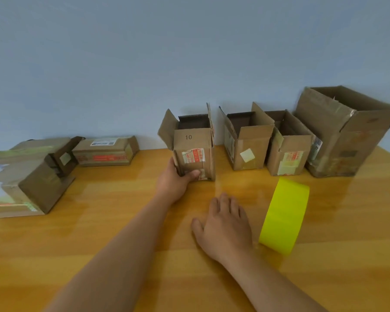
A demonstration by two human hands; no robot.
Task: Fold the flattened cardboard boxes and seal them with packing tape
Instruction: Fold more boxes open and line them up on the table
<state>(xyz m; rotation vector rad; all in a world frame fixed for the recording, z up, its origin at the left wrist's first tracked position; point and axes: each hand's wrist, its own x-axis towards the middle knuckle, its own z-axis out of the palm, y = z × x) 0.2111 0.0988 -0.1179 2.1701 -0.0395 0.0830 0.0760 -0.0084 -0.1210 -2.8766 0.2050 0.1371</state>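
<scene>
The left hand (178,181) grips the small box marked "10" (195,152) at its lower left corner, at the centre of the frame. The thumb lies across the bottom of the front panel; the fingers pass around the left side and are hidden behind the cardboard. The box stands upright on the wooden table (122,221) with its top flaps raised, so the opening faces up. A low hold of this kind probably serves to steady the box or slide it toward the person, since it leaves the flaps free for folding.

The right hand (225,224) lies below and to the right of the box, palm down, fingers spread and relaxed. It holds nothing. It appears to rest on or just above the table surface; contact cannot be confirmed.

The yellow tape roll (284,216) stands on edge just beside the right hand, at the right of centre. It is untouched but within ready reach, which suits the sealing step that follows flap closure.

Three more open boxes stand in a row against the wall at the right of the frame: two small ones (248,143) (288,152) close together, then a large one (345,134). All have their tops open and await closing.

At the left of the frame lie two closed boxes, one large (25,176) and one smaller (106,153) behind it. Both show tape and appear already sealed.
</scene>
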